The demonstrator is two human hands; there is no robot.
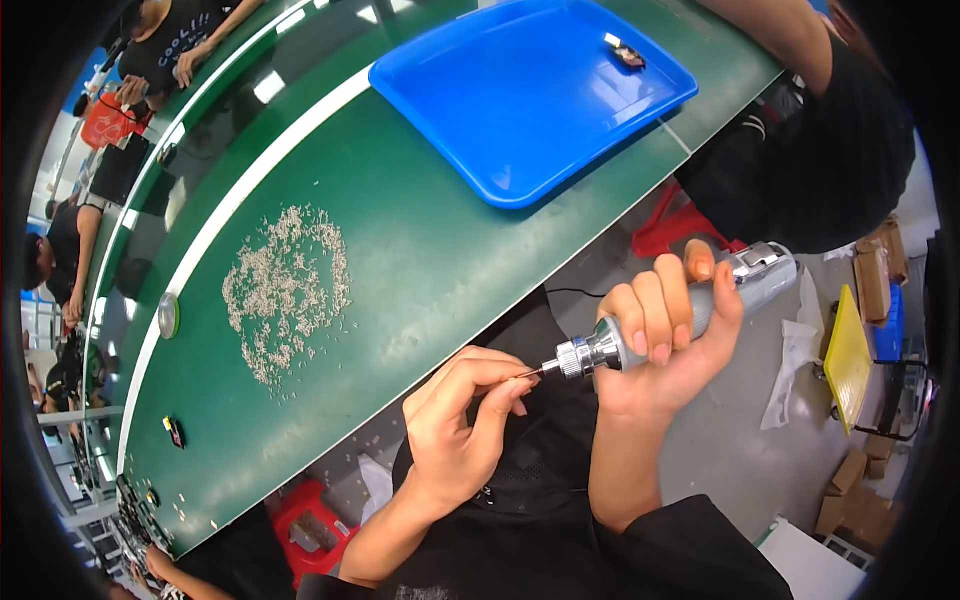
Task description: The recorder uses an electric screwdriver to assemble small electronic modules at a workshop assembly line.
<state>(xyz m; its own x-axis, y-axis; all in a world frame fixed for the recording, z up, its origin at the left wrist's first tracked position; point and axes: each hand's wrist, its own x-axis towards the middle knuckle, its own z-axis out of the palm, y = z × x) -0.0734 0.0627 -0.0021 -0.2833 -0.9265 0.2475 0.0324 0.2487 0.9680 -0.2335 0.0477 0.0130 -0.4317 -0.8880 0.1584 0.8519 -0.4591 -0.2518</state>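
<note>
Your right hand [668, 330] grips the electric screwdriver [672, 318]; your left hand [462, 415] pinches at its bit [528, 374]; keep the bit steady and aligned before pressing.

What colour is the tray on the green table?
Bright blue; the tray shows clearly in the head view, at the top of the picture.

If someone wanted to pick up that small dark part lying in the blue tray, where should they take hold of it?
The small dark part lies alone near the far corner of the blue tray, with bare tray floor around it. Probably best to come straight down from above and pinch its two long sides, since the raised rim blocks a low sideways approach. Its finer shape is too small to tell.
</note>
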